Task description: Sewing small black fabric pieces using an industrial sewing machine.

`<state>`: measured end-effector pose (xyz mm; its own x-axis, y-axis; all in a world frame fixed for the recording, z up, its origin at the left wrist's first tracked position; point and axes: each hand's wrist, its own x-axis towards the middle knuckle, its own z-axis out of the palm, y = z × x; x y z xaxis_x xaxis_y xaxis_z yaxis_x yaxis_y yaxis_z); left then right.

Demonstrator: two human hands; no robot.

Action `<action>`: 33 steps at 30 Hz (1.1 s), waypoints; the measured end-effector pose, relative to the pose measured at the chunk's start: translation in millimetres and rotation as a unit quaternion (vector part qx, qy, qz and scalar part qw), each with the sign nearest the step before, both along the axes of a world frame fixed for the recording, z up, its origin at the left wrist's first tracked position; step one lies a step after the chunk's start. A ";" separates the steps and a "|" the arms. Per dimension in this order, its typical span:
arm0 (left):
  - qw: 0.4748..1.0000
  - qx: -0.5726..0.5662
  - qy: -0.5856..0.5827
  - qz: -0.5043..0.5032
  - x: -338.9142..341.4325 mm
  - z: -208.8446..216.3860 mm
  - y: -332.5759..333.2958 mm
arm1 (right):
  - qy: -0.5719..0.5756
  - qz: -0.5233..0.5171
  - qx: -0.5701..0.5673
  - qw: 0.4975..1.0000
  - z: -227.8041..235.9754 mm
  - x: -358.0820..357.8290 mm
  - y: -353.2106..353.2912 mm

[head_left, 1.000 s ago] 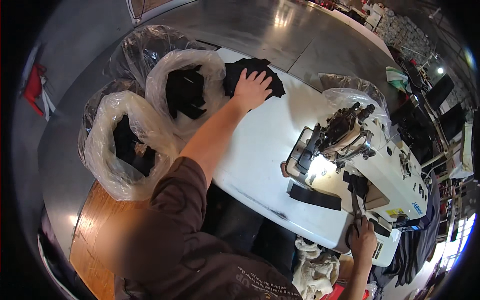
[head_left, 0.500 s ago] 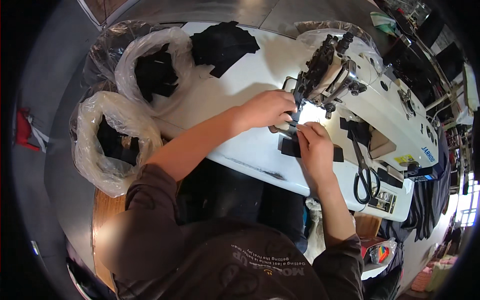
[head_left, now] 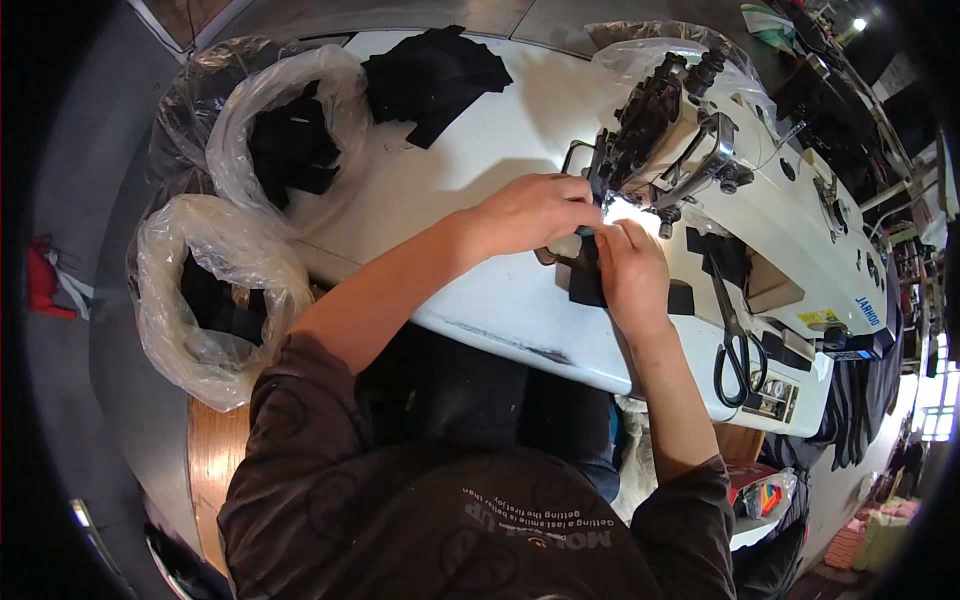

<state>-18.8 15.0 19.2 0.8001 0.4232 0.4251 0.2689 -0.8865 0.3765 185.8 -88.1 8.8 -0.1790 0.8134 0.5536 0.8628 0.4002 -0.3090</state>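
Note:
A white sewing machine (head_left: 815,235) stands on the right of the white table, its lamp lighting the needle area. Beside that lit spot my left hand (head_left: 535,212) has its fingers bent together at the edge of the black fabric piece (head_left: 586,287); the fingertips are partly hidden. My right hand (head_left: 636,272) pinches the same black fabric just in front of the needle area, its fingertips close to the left ones. Part of the fabric sticks out on both sides beneath the right hand. How the cloth lies under the needle is hidden.
Black scissors (head_left: 738,350) lie right of my right hand, by another black cloth piece (head_left: 722,255). On the left stand two clear plastic bags (head_left: 165,310) with black pieces inside. A pile of black fabric pieces (head_left: 437,80) lies at the table's far edge.
Both hands have come closer together at the needle area, the right one's fingertips moving up and toward the left hand. The view has shifted slightly.

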 end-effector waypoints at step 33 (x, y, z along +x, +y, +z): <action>0.996 0.070 0.000 -0.057 -7.6 1.8 5.3 | 0.054 -0.021 0.003 0.998 -2.4 -10.0 -26.2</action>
<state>-26.3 20.4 21.0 0.8392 0.2667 0.4740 0.1643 -0.9551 0.2466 175.7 -114.3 6.4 -0.0846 0.8158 0.5721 0.8405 0.3668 -0.3987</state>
